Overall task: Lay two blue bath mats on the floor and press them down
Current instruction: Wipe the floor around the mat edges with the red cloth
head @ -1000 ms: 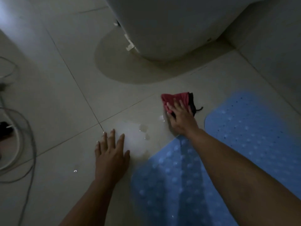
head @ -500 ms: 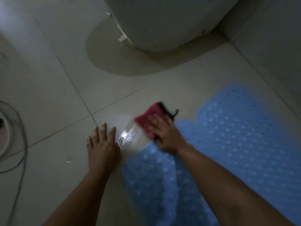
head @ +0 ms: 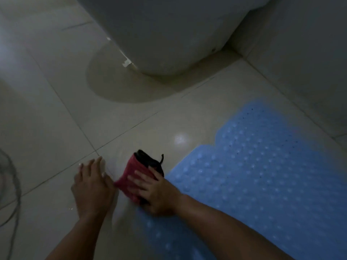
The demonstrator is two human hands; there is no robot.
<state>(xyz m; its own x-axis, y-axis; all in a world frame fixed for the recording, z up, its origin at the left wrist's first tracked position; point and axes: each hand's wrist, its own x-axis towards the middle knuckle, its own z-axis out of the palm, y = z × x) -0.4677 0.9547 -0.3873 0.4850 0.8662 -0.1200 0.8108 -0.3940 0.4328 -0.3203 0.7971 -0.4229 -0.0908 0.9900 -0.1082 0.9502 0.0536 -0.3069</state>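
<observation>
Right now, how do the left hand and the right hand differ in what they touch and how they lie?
The left hand rests flat on the bare floor tile, holding nothing; the right hand presses a red cloth onto the tile. The left hand lies away from the blue bath mat; the right hand sits at its edge. Both have straight fingers, palms down.

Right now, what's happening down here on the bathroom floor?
A person is kneeling low over the tiled floor beside the toilet base. The right hand presses a red cloth flat against the tile, apparently wiping it, right at the edge of a blue bath mat already spread out. The left hand rests flat on the floor next to the cloth.
</observation>
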